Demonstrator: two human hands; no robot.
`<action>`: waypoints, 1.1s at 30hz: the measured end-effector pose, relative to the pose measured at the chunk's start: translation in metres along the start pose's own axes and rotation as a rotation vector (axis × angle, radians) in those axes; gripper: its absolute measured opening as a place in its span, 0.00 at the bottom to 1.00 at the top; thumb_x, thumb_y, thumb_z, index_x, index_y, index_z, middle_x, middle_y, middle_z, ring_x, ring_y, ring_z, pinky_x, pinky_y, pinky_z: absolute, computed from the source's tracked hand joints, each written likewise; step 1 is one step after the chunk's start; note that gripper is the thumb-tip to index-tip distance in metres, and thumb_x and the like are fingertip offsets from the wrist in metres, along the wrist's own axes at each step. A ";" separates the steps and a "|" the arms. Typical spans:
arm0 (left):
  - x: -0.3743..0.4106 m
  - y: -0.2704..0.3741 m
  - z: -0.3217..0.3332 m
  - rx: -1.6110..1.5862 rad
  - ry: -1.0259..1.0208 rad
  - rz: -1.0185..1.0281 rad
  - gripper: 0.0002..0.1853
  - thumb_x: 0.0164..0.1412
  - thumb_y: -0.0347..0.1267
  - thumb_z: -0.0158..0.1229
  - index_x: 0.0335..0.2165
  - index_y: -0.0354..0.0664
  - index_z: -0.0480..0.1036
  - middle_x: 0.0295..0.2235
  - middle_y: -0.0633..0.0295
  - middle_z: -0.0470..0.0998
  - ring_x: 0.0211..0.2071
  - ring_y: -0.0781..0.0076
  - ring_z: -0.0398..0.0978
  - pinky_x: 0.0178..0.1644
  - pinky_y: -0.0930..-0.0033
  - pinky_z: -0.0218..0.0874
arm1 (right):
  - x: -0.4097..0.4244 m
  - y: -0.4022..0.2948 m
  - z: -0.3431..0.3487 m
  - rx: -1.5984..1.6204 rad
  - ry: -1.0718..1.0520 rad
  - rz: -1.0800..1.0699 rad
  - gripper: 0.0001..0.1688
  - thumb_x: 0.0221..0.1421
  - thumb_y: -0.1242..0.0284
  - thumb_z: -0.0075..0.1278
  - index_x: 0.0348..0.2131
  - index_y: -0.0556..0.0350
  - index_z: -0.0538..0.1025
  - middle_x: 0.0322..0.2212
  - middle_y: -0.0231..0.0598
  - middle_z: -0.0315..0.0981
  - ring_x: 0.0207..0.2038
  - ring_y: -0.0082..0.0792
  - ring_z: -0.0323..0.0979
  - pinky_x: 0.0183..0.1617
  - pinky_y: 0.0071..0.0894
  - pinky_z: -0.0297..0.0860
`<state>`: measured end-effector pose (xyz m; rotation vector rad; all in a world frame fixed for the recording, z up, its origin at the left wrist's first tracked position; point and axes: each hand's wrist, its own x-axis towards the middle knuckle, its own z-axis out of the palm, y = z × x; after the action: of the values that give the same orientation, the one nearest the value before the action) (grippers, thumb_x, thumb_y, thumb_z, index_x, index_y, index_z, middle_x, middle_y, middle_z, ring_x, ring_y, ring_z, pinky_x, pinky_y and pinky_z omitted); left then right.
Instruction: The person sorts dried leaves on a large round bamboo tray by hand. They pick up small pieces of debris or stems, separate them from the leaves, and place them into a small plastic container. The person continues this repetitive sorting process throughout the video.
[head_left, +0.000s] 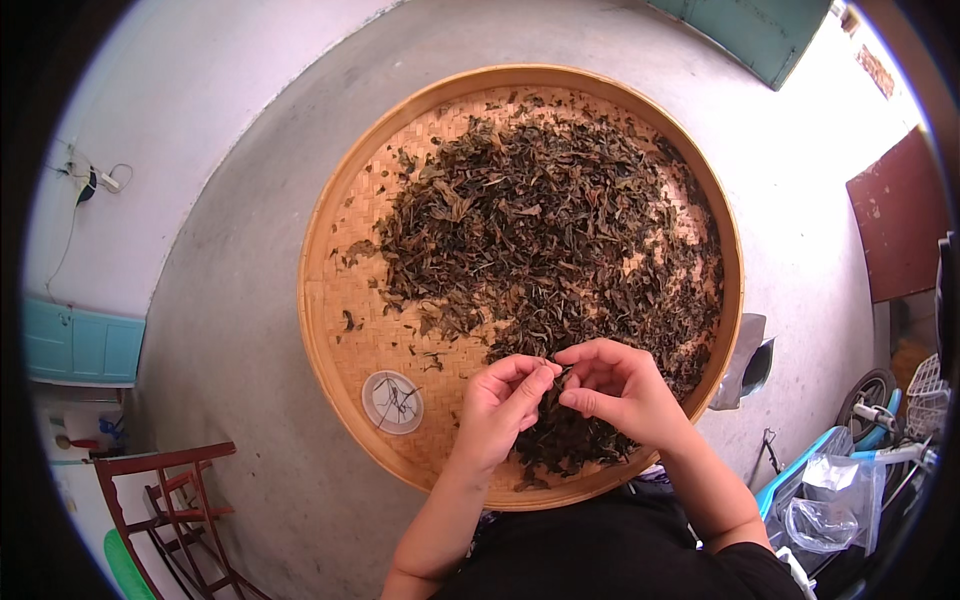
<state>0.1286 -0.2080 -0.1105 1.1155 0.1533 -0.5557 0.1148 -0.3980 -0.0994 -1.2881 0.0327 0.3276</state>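
A large round woven bamboo tray (360, 300) lies before me, holding a wide spread of dark dried leaves (517, 202). Above its near part, my left hand (501, 397) pinches thumb and forefinger together on what looks like a tiny piece of leaf or stem, mostly hidden by the fingertips. My right hand (619, 390) is close beside it, thumb and forefinger apart, its forefinger tip almost at the left fingertips. I see nothing held in it. Inside the tray at the near left stands a small clear plastic dish (391, 403) with several thin dark stems.
The tray's raised rim (735, 255) curves close under my right forearm. A dark red wooden chair (165, 472) stands at the lower left. At the right are a silvery bag (739, 364) on the concrete floor (240, 300), and a blue bicycle or scooter (802, 465) with clear plastic bags.
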 end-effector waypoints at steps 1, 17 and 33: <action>0.000 0.000 0.000 0.010 0.001 0.007 0.07 0.68 0.29 0.56 0.40 0.36 0.76 0.23 0.74 0.70 0.19 0.91 0.59 0.20 0.85 0.49 | 0.001 -0.002 0.000 0.027 -0.019 0.043 0.10 0.57 0.77 0.61 0.38 0.62 0.77 0.27 0.27 0.76 0.26 0.14 0.71 0.30 0.15 0.68; -0.017 -0.012 0.012 0.317 0.085 0.439 0.03 0.66 0.25 0.57 0.36 0.34 0.74 0.33 0.66 0.74 0.20 0.88 0.64 0.22 0.84 0.55 | -0.006 -0.003 0.006 0.138 0.072 0.115 0.05 0.61 0.75 0.55 0.32 0.58 0.75 0.25 0.30 0.77 0.22 0.15 0.70 0.23 0.14 0.63; -0.052 0.046 -0.101 1.110 0.714 0.253 0.07 0.55 0.25 0.66 0.28 0.32 0.76 0.22 0.63 0.73 0.19 0.80 0.65 0.25 0.74 0.58 | 0.092 -0.009 -0.022 -1.206 0.337 -0.506 0.10 0.53 0.71 0.59 0.26 0.57 0.75 0.22 0.39 0.75 0.25 0.42 0.75 0.28 0.39 0.69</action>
<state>0.1226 -0.0859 -0.0978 2.3554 0.3309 0.0691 0.2081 -0.4004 -0.1159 -2.4595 -0.2382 -0.3966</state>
